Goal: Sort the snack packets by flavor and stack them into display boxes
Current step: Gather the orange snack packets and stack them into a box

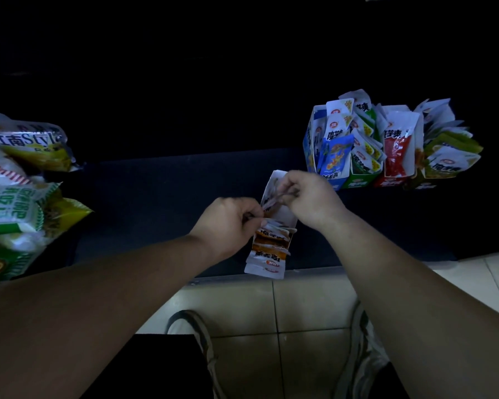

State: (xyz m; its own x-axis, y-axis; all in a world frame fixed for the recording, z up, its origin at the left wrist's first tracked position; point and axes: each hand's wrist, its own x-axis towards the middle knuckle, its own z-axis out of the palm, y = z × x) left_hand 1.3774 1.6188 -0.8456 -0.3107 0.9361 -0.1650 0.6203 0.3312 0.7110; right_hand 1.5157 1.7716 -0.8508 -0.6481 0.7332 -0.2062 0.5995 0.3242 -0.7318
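Head view: the room is very dim, and everything from 10 to 2 o'clock is black, with nothing readable there. A dark surface (156, 203) runs across the middle, its near edge meeting a floor of pale beige tiles (300, 306) toward 6 o'clock.

At the centre, a narrow brown-and-white display box (272, 251) lies on the surface with its near end at the edge. White and brown packets are stacked inside it. Both hands meet over its far half. The left hand (231, 220) and the right hand (311, 197) have their fingers curled, and together they pinch a snack packet (271, 197) just above the stack.

At 2 o'clock, well apart from the hands, four display boxes stand touching in a row: a blue box (308, 145), a green box (357, 182), a red box (391, 182) and an olive box (424, 185). All are crammed with upright packets.

At 9 o'clock, large snack bags (20, 174) in green, white and yellow are heaped on the surface.
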